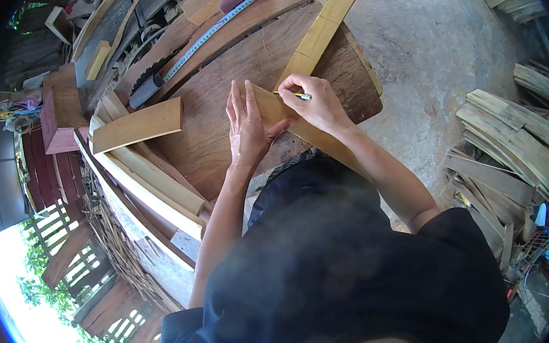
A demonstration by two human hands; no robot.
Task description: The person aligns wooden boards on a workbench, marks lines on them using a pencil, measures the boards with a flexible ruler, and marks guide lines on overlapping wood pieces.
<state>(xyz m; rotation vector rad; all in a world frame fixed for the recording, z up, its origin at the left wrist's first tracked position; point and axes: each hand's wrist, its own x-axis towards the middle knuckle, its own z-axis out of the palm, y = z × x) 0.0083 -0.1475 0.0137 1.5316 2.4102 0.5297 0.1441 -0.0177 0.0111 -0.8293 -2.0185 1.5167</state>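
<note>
Bamboo slat: a long split bamboo slat (320,31) lies slantwise across the dark wooden board (228,103), running from the top of the view down under both hands and on toward the person's body
Pencil: a thin yellow-green pencil (299,95) touches the slat's upper face
Right hand: the right hand (314,105) is closed, fingers pinching the pencil, tip on the slat
Left hand: the left hand (247,129) is open and flat, fingers together and pointing away from the body, pressing down on the slat just beside the right hand
Tape measure: a steel tape measure (227,18) stretches along the far planks, well apart from the hands
Loose plank: a short pale plank (138,125) lies left of the hands on stacked boards
Bamboo stack: a heap of cut bamboo strips (523,141) sits on the concrete floor (434,43) to the right
</note>
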